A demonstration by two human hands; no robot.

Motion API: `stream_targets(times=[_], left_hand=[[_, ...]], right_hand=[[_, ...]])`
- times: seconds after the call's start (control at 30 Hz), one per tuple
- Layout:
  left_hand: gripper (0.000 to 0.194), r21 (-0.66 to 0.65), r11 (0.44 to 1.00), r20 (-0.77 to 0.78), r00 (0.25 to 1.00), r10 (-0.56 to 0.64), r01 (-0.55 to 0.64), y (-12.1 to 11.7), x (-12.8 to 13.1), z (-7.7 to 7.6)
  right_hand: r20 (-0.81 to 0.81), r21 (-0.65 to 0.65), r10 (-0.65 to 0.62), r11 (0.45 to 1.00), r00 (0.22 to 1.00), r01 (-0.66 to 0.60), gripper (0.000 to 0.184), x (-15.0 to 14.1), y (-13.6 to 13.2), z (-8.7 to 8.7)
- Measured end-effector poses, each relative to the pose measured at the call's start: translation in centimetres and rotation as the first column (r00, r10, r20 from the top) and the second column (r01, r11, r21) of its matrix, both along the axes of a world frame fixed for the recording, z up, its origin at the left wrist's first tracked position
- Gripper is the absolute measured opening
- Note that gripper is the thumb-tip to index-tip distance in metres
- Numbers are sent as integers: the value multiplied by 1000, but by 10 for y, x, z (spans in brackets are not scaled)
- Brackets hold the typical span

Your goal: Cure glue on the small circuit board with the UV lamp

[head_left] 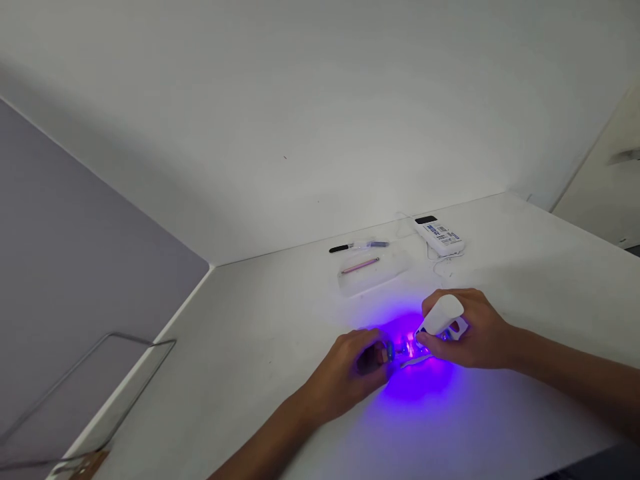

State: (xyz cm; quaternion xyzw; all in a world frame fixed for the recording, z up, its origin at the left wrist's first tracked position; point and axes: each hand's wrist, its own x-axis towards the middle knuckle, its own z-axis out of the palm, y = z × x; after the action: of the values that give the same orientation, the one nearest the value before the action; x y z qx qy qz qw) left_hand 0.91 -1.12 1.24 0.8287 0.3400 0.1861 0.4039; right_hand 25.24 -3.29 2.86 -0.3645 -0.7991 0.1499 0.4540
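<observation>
My right hand (465, 330) is closed around a white handheld UV lamp (445, 312), the thumb resting on its side. From the lamp violet light falls on the small lit pieces (411, 345) below it, whose shapes are washed out by the glow. On the left of the glow, my left hand (353, 367) has its fingers curled in a grip. A small bluish glossy thing (390, 351) shows at its fingertips, too unclear to name. Beneath the light, a thin pale strip (416, 361) lies between the two hands.
Behind the hands, a pink pen (361, 265) lies on a clear tray (370, 287). A black-handled tool (340, 249) lies farther back. A white printed device (441, 235) with a cable stands near the wall. A bent metal wire frame (135, 339) crosses the table's left edge.
</observation>
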Motion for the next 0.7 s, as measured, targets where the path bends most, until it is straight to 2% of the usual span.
stream_targets(times=[0.23, 0.43, 0.7], left_hand=[[1, -16, 1000, -20, 1000, -3, 3, 1, 1, 0], [7, -7, 1000, -14, 1000, 9, -9, 0, 1, 0], [8, -1, 1000, -3, 1000, 0, 0, 0, 2, 2]], right_hand=[[5, -21, 16, 1000, 1000, -15, 17, 1, 0, 2], [9, 13, 7, 1000, 1000, -7, 17, 0, -1, 2], [3, -18, 20, 1000, 1000, -20, 17, 0, 0, 2]])
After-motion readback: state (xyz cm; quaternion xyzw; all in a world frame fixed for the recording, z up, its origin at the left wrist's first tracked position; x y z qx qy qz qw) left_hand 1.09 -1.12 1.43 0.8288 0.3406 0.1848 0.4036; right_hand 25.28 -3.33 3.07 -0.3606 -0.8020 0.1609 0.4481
